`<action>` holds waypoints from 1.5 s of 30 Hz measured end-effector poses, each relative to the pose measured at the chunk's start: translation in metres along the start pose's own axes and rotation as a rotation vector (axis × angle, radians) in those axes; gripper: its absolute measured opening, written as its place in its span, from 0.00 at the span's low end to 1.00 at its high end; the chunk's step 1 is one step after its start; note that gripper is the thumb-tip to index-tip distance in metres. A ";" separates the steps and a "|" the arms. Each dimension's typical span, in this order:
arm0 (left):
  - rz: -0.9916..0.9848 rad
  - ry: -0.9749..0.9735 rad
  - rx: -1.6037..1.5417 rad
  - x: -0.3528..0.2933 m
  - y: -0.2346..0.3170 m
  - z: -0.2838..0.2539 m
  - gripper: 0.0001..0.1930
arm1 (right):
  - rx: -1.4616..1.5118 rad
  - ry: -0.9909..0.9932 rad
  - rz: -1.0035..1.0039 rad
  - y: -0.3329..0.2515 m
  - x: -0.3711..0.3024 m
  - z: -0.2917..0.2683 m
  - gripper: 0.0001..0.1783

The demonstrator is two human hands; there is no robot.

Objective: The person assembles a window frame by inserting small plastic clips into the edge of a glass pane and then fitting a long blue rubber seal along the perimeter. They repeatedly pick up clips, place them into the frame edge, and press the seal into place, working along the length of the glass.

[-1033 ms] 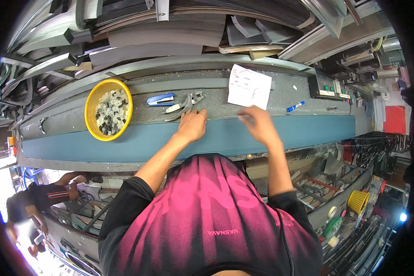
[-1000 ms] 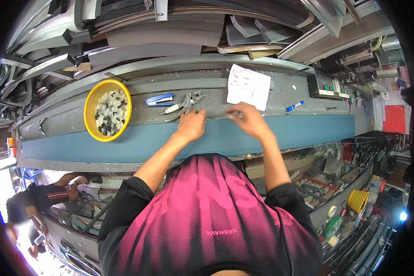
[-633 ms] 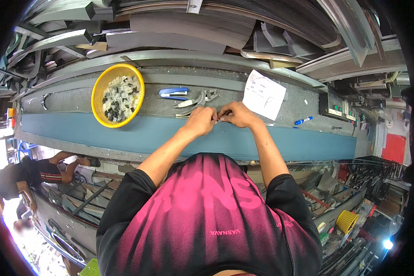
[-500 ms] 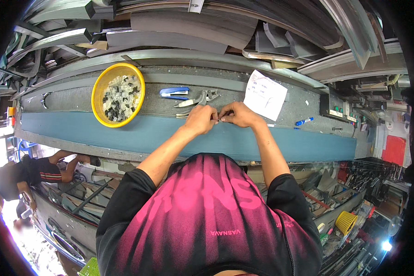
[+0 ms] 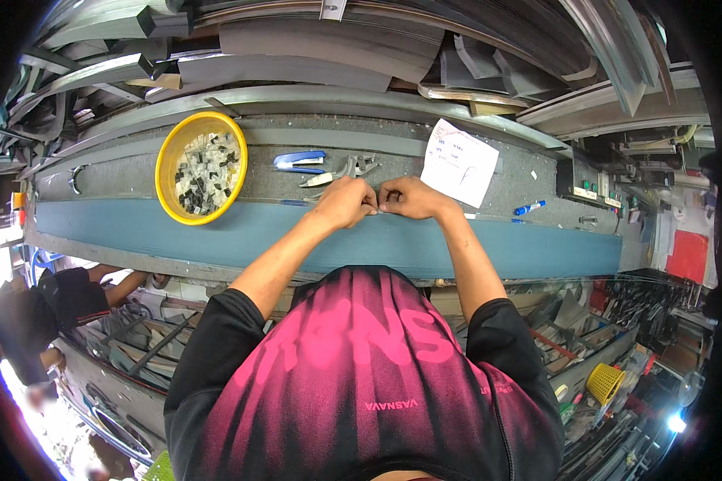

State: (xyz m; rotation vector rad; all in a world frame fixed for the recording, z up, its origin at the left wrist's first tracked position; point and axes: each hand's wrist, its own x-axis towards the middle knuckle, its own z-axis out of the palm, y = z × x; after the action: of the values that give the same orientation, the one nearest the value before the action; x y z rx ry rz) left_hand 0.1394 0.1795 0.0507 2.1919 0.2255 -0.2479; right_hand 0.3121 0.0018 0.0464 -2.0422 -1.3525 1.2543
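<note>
My left hand (image 5: 346,202) and my right hand (image 5: 411,197) meet at the far edge of a long blue-grey strip (image 5: 505,247) lying across the bench. Fingertips of both are pinched together almost touching each other, and whatever sits between them is too small and covered to make out. Just beyond my left hand lie pliers (image 5: 353,166) and a blue stapler (image 5: 300,159). A handwritten white sheet (image 5: 460,165) rests beyond my right hand. To the left stands a yellow basket (image 5: 163,172) holding many small black, white and clear pieces (image 5: 207,175).
A blue marker (image 5: 529,208) lies right of the sheet, with a control box (image 5: 578,186) with green buttons farther right. Stacked metal profiles (image 5: 321,40) line the far side. Another person (image 5: 64,301) is at the lower left, beside racks of offcuts.
Both hands stay at the same spot on the strip, with a small shift of the fingers. The person at the lower left has changed posture. The whole view has shifted slightly.
</note>
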 end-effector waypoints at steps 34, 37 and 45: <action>0.088 0.119 0.258 0.004 -0.006 0.019 0.08 | -0.234 0.265 -0.152 -0.024 -0.018 0.004 0.13; 0.061 0.109 0.255 0.004 -0.004 0.018 0.08 | -0.270 0.266 -0.173 -0.018 -0.015 0.006 0.12; 0.124 0.092 0.188 0.004 -0.006 0.012 0.10 | -0.352 0.232 -0.198 -0.011 -0.010 0.006 0.10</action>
State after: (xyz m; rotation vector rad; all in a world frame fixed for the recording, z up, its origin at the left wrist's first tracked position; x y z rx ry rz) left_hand 0.1407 0.1735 0.0381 2.3964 0.1203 -0.1018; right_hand 0.3002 -0.0028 0.0561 -2.1311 -1.7033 0.7092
